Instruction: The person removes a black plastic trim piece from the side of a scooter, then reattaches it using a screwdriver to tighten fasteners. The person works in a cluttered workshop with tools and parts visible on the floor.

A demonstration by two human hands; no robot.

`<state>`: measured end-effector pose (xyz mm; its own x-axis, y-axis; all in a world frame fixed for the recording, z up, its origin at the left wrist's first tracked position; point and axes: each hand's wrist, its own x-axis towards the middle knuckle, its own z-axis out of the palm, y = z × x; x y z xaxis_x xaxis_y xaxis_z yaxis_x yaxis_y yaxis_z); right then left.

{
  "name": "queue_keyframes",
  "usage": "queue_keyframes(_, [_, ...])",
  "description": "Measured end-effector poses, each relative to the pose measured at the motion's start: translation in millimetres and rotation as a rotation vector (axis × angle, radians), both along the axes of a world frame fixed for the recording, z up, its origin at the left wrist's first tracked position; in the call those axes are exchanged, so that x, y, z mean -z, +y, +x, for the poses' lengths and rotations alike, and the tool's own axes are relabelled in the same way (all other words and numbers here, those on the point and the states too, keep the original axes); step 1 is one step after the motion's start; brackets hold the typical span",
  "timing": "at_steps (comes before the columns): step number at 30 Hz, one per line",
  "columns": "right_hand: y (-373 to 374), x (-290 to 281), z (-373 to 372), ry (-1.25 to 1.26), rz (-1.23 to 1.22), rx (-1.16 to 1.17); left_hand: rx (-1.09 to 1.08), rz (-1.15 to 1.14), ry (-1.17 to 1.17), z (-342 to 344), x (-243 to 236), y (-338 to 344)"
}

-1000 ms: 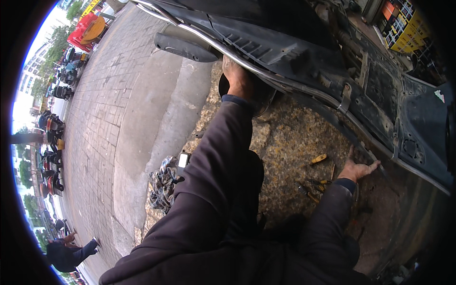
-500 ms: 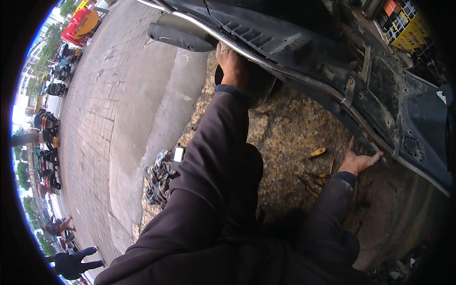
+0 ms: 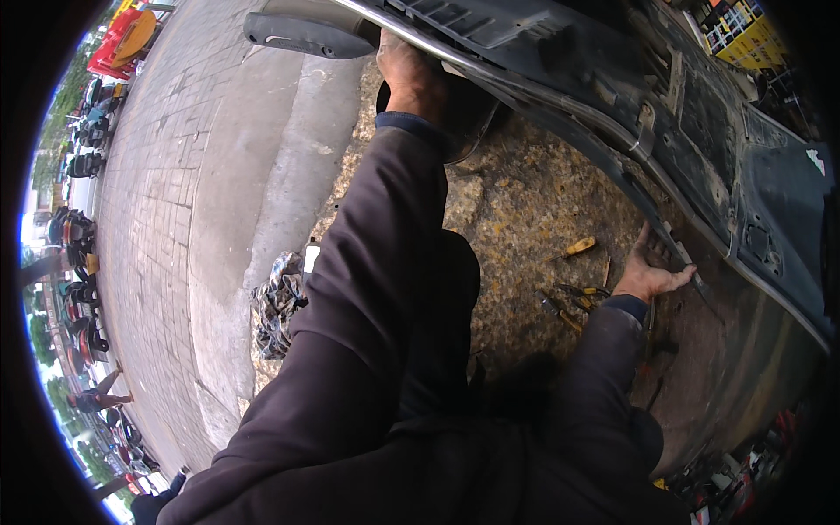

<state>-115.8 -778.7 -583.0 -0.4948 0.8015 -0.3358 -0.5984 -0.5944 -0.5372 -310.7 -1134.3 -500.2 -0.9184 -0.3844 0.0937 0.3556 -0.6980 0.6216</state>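
Currently, the dark strip (image 3: 617,178) runs along the underside of the metal rail (image 3: 420,42), on the side of the scooter (image 3: 560,48) facing you. Its lower-right end stands apart from the rail; whether its upper-left end is fastened cannot be determined.

Your left hand (image 3: 411,77) reaches up at the rail with its fingers partly hidden behind it, so you cannot tell from here what it grasps. Your right hand (image 3: 649,269) is at the strip's lower end, thumb and fingers spread to either side; contact is evident, but whether they pinch the strip is not clear.

In assessment, you should find the strip light for its length, probably plastic: stiff along its edge, yet apt to flex across a long unsupported span. The narrow end and any tabs appear the most fragile points. Dust on the scooter suggests a dry but gritty surface, liable to slide under a loose pinch. Your best holds are judged to be the broader middle and a spot just inside the lower end, with both supported together to limit twisting.

On the stone ground (image 3: 516,206) near your right hand lie a yellow-handled screwdriver (image 3: 580,247) and some pliers (image 3: 562,313).
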Motion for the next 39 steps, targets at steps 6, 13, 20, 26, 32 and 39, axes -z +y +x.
queue_keyframes(6, [-10, 13, 16, 0.018, -0.097, 0.065, 0.071, 0.098, -0.043, 8, -10, 7])
queue_keyframes(13, [-23, 23, 42, 0.072, -0.184, 0.127, 0.129, 0.119, 0.009, 6, -12, 6])
queue_keyframes(20, [-33, 23, 66, 0.150, -0.115, 0.127, 0.182, 0.057, 0.050, -1, -11, 1])
queue_keyframes(26, [-26, 0, 64, 0.128, 0.036, 0.146, 0.200, 0.123, 0.026, 8, -23, 7])
queue_keyframes(32, [-27, -8, 51, 0.071, 0.002, 0.182, 0.210, 0.159, -0.019, 17, -35, 11])
queue_keyframes(39, [-1, -24, 13, -0.119, -0.117, 0.187, 0.214, 0.210, -0.120, 12, -34, 8])
